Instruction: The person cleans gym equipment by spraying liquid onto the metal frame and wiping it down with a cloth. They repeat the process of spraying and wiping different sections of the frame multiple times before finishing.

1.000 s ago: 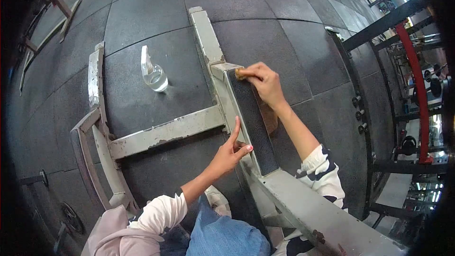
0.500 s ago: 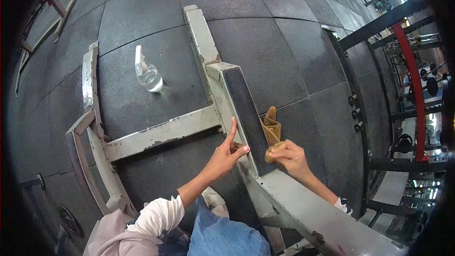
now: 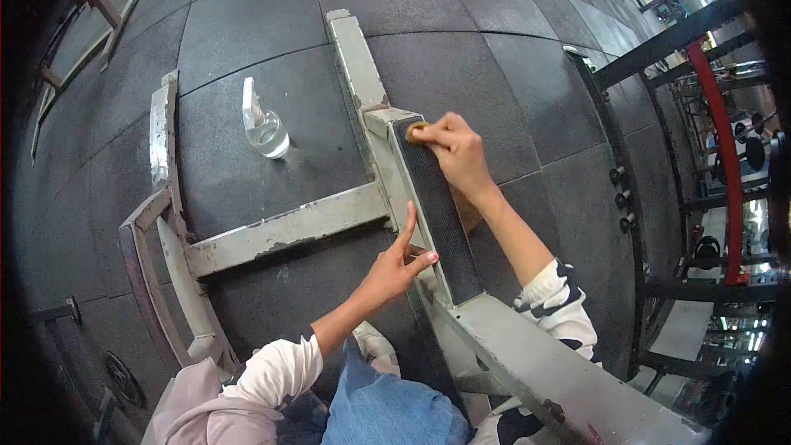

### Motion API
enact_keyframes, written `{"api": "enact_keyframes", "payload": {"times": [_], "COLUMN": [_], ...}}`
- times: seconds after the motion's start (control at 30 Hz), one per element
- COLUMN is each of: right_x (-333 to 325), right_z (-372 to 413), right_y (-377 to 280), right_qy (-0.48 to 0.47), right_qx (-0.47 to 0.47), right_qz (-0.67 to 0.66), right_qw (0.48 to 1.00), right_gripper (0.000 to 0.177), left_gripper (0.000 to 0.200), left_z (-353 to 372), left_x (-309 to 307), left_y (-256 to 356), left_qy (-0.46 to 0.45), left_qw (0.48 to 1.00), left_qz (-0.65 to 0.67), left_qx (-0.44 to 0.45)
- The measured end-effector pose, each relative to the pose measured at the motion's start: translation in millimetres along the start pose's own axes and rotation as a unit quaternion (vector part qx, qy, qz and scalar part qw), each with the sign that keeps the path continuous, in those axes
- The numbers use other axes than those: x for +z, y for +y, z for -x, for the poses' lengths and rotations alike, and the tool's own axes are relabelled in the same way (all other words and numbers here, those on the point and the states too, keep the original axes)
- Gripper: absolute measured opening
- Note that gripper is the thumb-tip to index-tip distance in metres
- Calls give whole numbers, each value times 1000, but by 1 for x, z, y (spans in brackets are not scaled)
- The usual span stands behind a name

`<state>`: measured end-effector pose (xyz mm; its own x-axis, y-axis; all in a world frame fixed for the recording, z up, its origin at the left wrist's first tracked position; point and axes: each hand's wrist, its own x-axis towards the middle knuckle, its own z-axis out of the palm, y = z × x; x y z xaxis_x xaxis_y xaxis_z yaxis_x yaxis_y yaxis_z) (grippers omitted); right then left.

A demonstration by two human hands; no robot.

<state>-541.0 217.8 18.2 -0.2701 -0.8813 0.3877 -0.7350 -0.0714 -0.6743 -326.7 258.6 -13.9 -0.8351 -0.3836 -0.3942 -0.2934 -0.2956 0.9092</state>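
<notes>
My right hand (image 3: 455, 152) is closed on a bunched tan cloth (image 3: 418, 132) and presses it on the far end of a black textured pad (image 3: 442, 210). A bit more of the tan cloth shows past the pad's right edge, below the wrist. The pad lies along the top of a chipped grey metal frame (image 3: 527, 346). My left hand (image 3: 395, 268) rests against the frame's left side, index finger and thumb spread, the other fingers partly hidden. A clear spray bottle (image 3: 269, 133) with a white trigger head stands on the floor, left of the frame.
A grey crossbar (image 3: 288, 227) joins the padded beam to a second upright frame (image 3: 161, 140) at left. Black rubber tiles (image 3: 445, 74) cover the floor. A dark rack with a red post (image 3: 719, 156) and weights stands at right. My knee in blue jeans (image 3: 395, 412) is below.
My right hand has moved from the pad's near right edge up to its far end, taking the cloth along. My left hand stays where it was.
</notes>
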Motion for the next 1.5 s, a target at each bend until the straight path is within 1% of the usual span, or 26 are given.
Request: {"api": "enact_keyframes", "payload": {"times": [0.07, 0.1, 0.17, 0.23, 0.3, 0.33, 0.4, 0.43, 0.47, 0.53, 0.63, 0.7, 0.77, 0.83, 0.93, 1.0, 1.1, 1.2, 1.27, 1.3, 1.37, 1.4, 1.5], "right_x": [-12, -17, -36, -55, -76, -82, -88, -86, -81, -67, -36, -19, -4, 2, 0, -9, -34, -58, -71, -72, -71, -68, -45], "right_z": [24, 37, 72, 112, 144, 151, 159, 156, 150, 128, 78, 36, 3, -9, -3, 14, 58, 106, 128, 130, 133, 128, 92], "right_y": [-17, -22, -38, -51, -63, -60, -55, -55, -54, -46, -18, -12, -2, 4, -1, -10, -28, -49, -57, -56, -52, -50, -34], "right_qy": [-32, -43, -91, -132, -187, -188, -195, -193, -193, -142, -90, -74, -49, -38, -17, -39, -110, -132, -175, -175, -148, -147, -86], "right_qx": [-68, -90, -66, -64, -46, -44, -9, -29, -30, -83, -115, -99, -91, -82, -72, -115, -78, -65, -26, -25, -66, -66, -93], "right_qz": [82, 56, 52, 63, 40, 41, -27, -7, -9, 17, 32, 41, 75, 57, 28, 69, 51, 44, 21, 23, 39, 39, 62], "right_qw": [994, 993, 992, 987, 981, 980, 980, 981, 981, 986, 989, 991, 992, 994, 997, 990, 990, 988, 984, 984, 986, 986, 990], "right_gripper": [18, 17, 19, 19, 18, 18, 18, 21, 21, 21, 24, 26, 25, 24, 20, 18, 21, 17, 19, 19, 26, 26, 27], "left_gripper": [92, 92, 92, 92, 90, 90, 90, 90, 90, 90, 91, 90, 90, 90, 89, 91, 91, 91, 91, 91, 91, 91, 91], "left_z": [0, 0, 0, 1, 2, 2, 2, 0, 0, 0, -1, 2, 2, 1, 2, 2, 2, 2, 2, 2, 3, 3, 2], "left_x": [0, 0, 0, 0, 0, 1, 1, 0, 0, 1, 1, -2, -2, -2, 0, -1, -1, -1, -1, -1, -1, -1, 0], "left_y": [-2, -4, -4, -4, -4, -4, -3, -3, -5, -10, -9, 2, 1, 3, 5, 0, -2, -2, -2, -1, 2, 3, -1], "left_qy": [-2, -3, -3, -3, 17, 16, 22, 23, 18, 15, 9, 1, 2, 2, 0, 10, 10, 10, 13, 14, 8, 6, 6], "left_qw": [1000, 1000, 1000, 999, 1000, 1000, 1000, 1000, 999, 999, 999, 1000, 999, 999, 999, 999, 999, 999, 999, 999, 999, 999, 1000], "left_qz": [6, 16, 23, 34, -7, -5, -12, -13, -13, -15, 0, -28, -35, -41, -44, -53, -44, -38, -41, -47, -41, -37, -26], "left_qx": [3, 7, 9, 12, 23, 22, 14, 17, 24, 28, 35, -4, -5, -3, -21, 1, 14, 17, 16, 16, 13, 10, 16]}}
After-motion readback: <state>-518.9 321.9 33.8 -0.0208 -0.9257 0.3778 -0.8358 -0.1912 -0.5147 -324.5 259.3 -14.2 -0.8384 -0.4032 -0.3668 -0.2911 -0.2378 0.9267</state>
